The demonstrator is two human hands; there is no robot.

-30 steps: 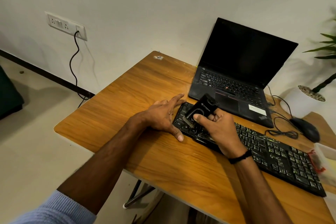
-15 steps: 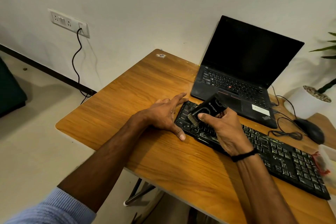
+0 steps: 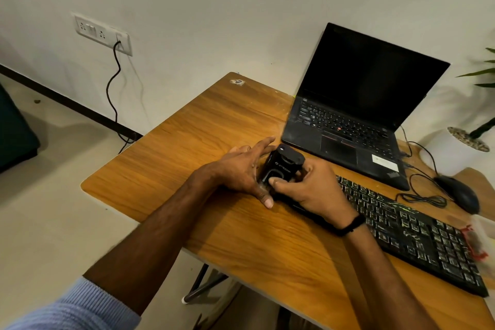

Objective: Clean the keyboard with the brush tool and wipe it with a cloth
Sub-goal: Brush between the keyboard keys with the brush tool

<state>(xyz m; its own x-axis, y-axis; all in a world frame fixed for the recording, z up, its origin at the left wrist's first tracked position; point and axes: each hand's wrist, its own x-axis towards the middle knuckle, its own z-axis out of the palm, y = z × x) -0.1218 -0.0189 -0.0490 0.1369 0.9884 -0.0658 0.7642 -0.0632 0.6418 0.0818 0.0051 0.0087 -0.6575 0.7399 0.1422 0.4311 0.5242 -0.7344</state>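
Your right hand [image 3: 308, 190] grips the brush tool [image 3: 281, 166]. The thumb presses on its black face and the other fingers curl round its right side. The tool stands tilted, with its upper end leaning away from you and its lower end down at the left end of the keyboard [image 3: 415, 233]. The bristles are hidden behind your hands.

Your left hand [image 3: 238, 171] lies just left of the tool, palm down on the table [image 3: 214, 128], with its fingers straight and spread and holding nothing. Whether these fingers touch the keyboard edge cannot be determined.

The keyboard runs from under your right hand out to the right. A black wristband [image 3: 351, 225] sits on your right wrist.

Beyond your fingers stands an open laptop [image 3: 348, 115] with a dark screen. Right of it are a mouse [image 3: 458, 193] with a coiled cable and a white plant pot [image 3: 450, 153]. Far left of your left hand, a wall socket [image 3: 103, 33] carries a hanging black cable [image 3: 112, 94].
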